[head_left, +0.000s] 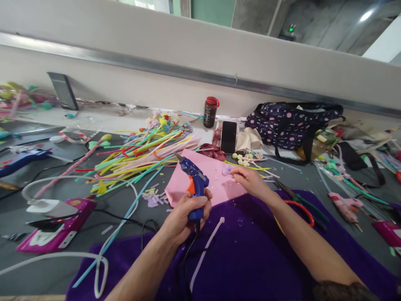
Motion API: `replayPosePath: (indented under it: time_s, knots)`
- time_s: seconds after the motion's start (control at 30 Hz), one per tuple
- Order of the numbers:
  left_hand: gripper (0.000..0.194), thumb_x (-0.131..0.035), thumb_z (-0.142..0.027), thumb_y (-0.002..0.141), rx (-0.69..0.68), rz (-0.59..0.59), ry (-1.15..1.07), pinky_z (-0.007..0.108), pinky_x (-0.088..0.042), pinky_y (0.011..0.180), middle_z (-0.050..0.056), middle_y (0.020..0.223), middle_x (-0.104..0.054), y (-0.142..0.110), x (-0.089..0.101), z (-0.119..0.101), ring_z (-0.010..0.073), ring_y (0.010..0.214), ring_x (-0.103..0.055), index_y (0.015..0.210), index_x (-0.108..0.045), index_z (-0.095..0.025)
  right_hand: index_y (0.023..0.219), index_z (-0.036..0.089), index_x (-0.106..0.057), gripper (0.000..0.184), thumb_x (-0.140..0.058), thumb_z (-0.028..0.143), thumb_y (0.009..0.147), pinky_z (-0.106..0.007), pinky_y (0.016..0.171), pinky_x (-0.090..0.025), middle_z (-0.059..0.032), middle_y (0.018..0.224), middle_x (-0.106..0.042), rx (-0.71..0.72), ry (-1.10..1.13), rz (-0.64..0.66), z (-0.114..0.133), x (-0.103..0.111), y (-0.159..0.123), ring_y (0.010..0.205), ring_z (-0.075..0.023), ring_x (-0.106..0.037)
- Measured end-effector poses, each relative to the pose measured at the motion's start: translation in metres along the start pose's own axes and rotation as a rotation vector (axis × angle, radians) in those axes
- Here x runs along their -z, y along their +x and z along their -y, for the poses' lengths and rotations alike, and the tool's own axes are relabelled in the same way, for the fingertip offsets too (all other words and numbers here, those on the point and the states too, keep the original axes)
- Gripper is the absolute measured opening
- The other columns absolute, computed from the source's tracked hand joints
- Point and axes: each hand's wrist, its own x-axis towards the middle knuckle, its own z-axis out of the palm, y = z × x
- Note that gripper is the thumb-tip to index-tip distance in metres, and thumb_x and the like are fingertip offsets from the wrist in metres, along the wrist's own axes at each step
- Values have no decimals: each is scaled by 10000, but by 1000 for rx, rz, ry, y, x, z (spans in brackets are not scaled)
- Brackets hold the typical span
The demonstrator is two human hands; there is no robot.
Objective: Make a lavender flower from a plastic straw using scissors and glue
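Note:
My left hand (pixel 191 207) is wrapped round the handle of a blue hot glue gun (pixel 194 175) with an orange trigger. Its nozzle points up and to the left, above a pink sheet (pixel 180 190). Over the right part of that sheet, my right hand (pixel 249 180) has its fingertips drawn together beside small lilac pieces (pixel 226 170). Whether a piece is between those fingers is too small to tell. A pale lilac fuzzy stem (pixel 206 253) with a rounded tip lies on the purple cloth (pixel 250 251) below.
Coloured fuzzy stems (pixel 140 159) are heaped left of the sheet, with cut lilac bits (pixel 153 197) nearby. A magenta power strip (pixel 62 228) and cables lie at left. Behind stand a bottle (pixel 209 115), a phone (pixel 228 137) and a patterned bag (pixel 282 127). Pliers (pixel 308 205) and a pink glue gun (pixel 344 207) lie right.

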Motion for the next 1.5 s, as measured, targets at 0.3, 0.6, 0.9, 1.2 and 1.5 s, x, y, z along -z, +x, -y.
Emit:
replayPosePath:
  time_s: [0.3,0.6,0.9,1.2,1.5]
  knots:
    - [270,-612,-318,695,-3,-30,65,159,-270,331,-46,519,-469,-3,-3,-2,56,381,-355,888,-533,-146,905,138,-619,145,-502,107,825,-320,778,-435,-82,945,-627,-95,-5,-54,6,-41,9,857,-179,-581]
    - [234,-582,-345,756,-106,-60,174,198,-404,482,23,674,-578,-5,-4,-4,112,562,-516,887,-564,-153,785,163,-611,229,-434,270,883,-222,522,-412,18,602,-588,-133,363,-36,43,-4,-22,549,-125,-554]
    - [362,-617,-321,749,-59,76,479,293,-470,700,76,938,-637,-6,-13,11,212,845,-592,1071,-584,-159,990,228,-630,341,-703,340,676,-207,495,-423,21,765,-607,-163,1162,361,102,-26,-64,588,-121,-548]
    - [340,-581,-401,769,-29,206,526,270,-450,658,81,863,-665,-3,-11,3,201,778,-608,957,-648,-125,905,202,-624,222,-674,219,690,-216,557,-440,7,786,-602,-227,1133,194,82,-2,-77,638,-119,-559]
    - [172,-581,-323,749,-297,-291,1285,241,-334,539,15,553,-589,-12,-14,-1,154,515,-520,661,-656,-196,948,206,-531,192,-560,224,759,-226,496,-395,-4,798,-559,-406,827,5,38,13,-114,600,-124,-515]
